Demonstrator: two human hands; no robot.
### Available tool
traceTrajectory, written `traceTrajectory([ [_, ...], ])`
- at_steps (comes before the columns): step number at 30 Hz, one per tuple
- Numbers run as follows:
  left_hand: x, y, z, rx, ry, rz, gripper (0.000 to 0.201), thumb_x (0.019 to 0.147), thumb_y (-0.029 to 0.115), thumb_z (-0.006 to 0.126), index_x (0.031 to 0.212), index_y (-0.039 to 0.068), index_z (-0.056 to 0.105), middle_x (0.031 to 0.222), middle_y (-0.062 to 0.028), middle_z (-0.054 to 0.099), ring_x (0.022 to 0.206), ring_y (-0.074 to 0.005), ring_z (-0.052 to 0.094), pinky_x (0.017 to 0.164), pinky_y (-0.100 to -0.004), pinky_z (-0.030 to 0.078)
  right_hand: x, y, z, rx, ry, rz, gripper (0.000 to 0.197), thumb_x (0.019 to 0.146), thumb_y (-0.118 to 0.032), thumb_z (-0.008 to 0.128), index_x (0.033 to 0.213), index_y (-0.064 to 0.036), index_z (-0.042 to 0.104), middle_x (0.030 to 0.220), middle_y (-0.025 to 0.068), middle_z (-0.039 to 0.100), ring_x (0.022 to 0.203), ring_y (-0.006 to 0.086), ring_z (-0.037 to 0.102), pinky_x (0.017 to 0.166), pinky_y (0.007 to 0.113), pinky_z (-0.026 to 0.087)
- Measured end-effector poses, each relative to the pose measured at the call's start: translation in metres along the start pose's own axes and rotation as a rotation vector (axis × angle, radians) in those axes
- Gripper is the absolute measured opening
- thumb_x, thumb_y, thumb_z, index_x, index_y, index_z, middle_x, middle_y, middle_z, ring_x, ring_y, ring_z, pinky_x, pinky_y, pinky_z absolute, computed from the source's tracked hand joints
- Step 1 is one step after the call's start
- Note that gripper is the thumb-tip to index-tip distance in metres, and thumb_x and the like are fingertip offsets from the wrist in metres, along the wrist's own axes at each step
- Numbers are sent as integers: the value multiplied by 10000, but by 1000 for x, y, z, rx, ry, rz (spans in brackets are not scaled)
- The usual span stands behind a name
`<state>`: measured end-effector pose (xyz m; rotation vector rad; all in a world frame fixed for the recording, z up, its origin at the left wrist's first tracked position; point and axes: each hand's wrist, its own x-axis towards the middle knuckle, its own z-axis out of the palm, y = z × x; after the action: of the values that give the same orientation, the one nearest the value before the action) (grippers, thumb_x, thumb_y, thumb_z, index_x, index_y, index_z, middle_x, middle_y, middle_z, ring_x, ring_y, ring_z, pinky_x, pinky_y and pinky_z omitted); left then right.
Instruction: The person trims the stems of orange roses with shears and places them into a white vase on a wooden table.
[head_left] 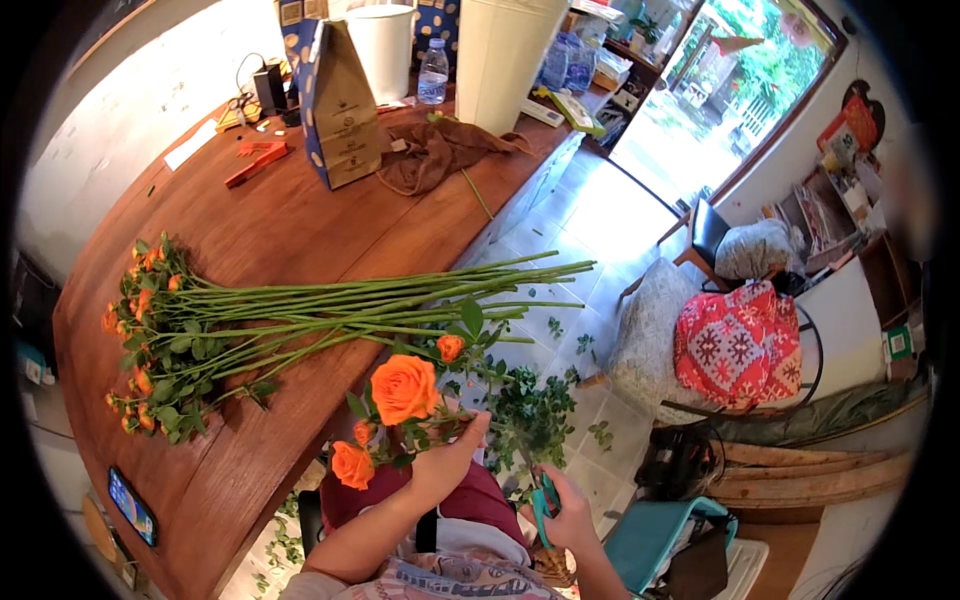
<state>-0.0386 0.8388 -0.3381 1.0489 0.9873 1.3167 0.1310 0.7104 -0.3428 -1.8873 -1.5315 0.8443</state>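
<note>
My left hand (447, 462) is closed around a spray of orange roses (404, 388), held in front of my lap beside the table edge. It carries a large open bloom, a smaller open one, small buds and green leaves. In my right hand (570, 515) are scissors (544, 504) with teal handles, their blades beside the leafy lower part of the spray and partly hard to make out against the leaves. A bundle of long green rose stems (400, 305) lies across the wooden table (300, 235), orange buds to the left, cut ends jutting past the edge.
A phone (132, 506) lies at the table's near left. Toward the back are a red tool (256, 164), a paper bag (345, 120), a brown cloth (440, 150), a water bottle (432, 75) and a tall cream bucket (505, 65). Fallen leaves (600, 434) dot the tiled floor; chairs stand right.
</note>
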Motion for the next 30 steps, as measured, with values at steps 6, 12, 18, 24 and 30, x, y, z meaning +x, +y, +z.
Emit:
traceTrajectory([
  [6,-12,-19,5,103,-99,135,203,793,-52,644,799,49,468,718,-24,575,604,-74,559,495,-202,452,11,-5,-4,10,-1,-116,640,666,-299,784,1172,-10,519,864,145,595,692,256,581,608,356,473],
  [12,-19,-42,1,455,-215,267,112,833,47,641,772,33,547,668,11,560,591,-64,522,529,-223,419,9,-4,-2,-61,30,-137,564,672,-295,784,1114,-21,564,693,120,584,577,243,569,534,349,446],
  [18,-20,-21,18,30,-96,11,94,817,81,669,819,26,593,697,18,564,615,-62,527,554,-206,416,-6,-6,-11,-92,21,-95,519,679,-284,785,1074,-11,588,614,114,573,510,254,568,508,326,458],
  [24,0,-6,14,348,-188,271,129,714,-20,660,828,-6,599,785,-74,605,715,-158,584,653,-277,458,-6,3,-17,23,75,-140,579,657,-286,798,1110,-11,564,741,118,612,625,248,597,556,322,472],
  [30,-7,6,8,348,-193,86,237,753,-14,616,990,-17,617,825,-60,637,734,-115,590,669,-245,458,2,10,-7,-41,69,-187,608,639,-330,795,1099,-14,557,741,103,584,623,274,540,587,369,434],
])
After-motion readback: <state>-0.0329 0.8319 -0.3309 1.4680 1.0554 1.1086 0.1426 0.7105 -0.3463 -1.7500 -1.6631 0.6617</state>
